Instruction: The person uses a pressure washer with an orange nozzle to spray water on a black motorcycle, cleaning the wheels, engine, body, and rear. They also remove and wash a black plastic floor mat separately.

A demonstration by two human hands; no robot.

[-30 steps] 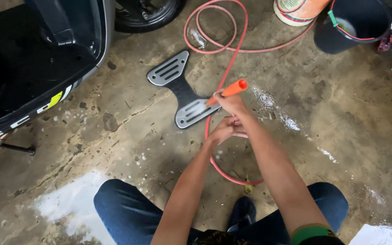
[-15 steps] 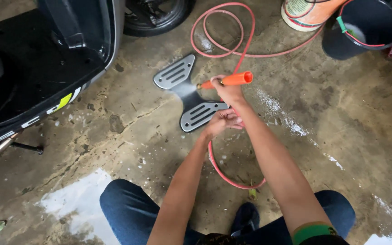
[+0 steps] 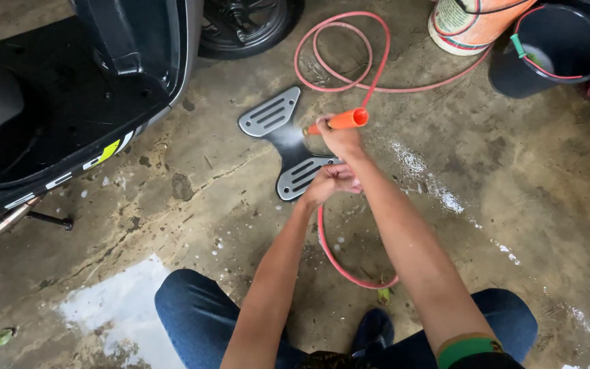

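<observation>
The right hand (image 3: pixel 341 140) is curled into a fist around an orange spray nozzle (image 3: pixel 339 122), fingers pressed tight about its barrel, the thicker orange end sticking out to the right of the knuckles and the narrower tip pointing left over the floor mat. The left hand (image 3: pixel 332 181) sits just below and close to it, fingers bent inward and bunched together; it seems to pinch the red hose (image 3: pixel 339 263) where that rises toward the nozzle, though the grip itself is hidden behind the knuckles. From the hands the hose drops toward the person, bends across the wet concrete floor (image 3: pixel 240 198) between the knees in blue jeans (image 3: pixel 192 311), and another length lies coiled in loops farther off, near the wheel.

Directly under the nozzle lies a dark scooter floor mat (image 3: pixel 278 133) with two ribbed grey panels, flat on the concrete, its lower panel partly covered by the left hand. To the left stands a black scooter (image 3: pixel 76 96), its stand touching the ground, with the tyre (image 3: pixel 244 24) at the top. At upper right stand an orange-and-white container (image 3: pixel 462 27) and, just beside it, a dark bucket (image 3: pixel 548 55). A green wristband (image 3: pixel 469 348) circles the right forearm
</observation>
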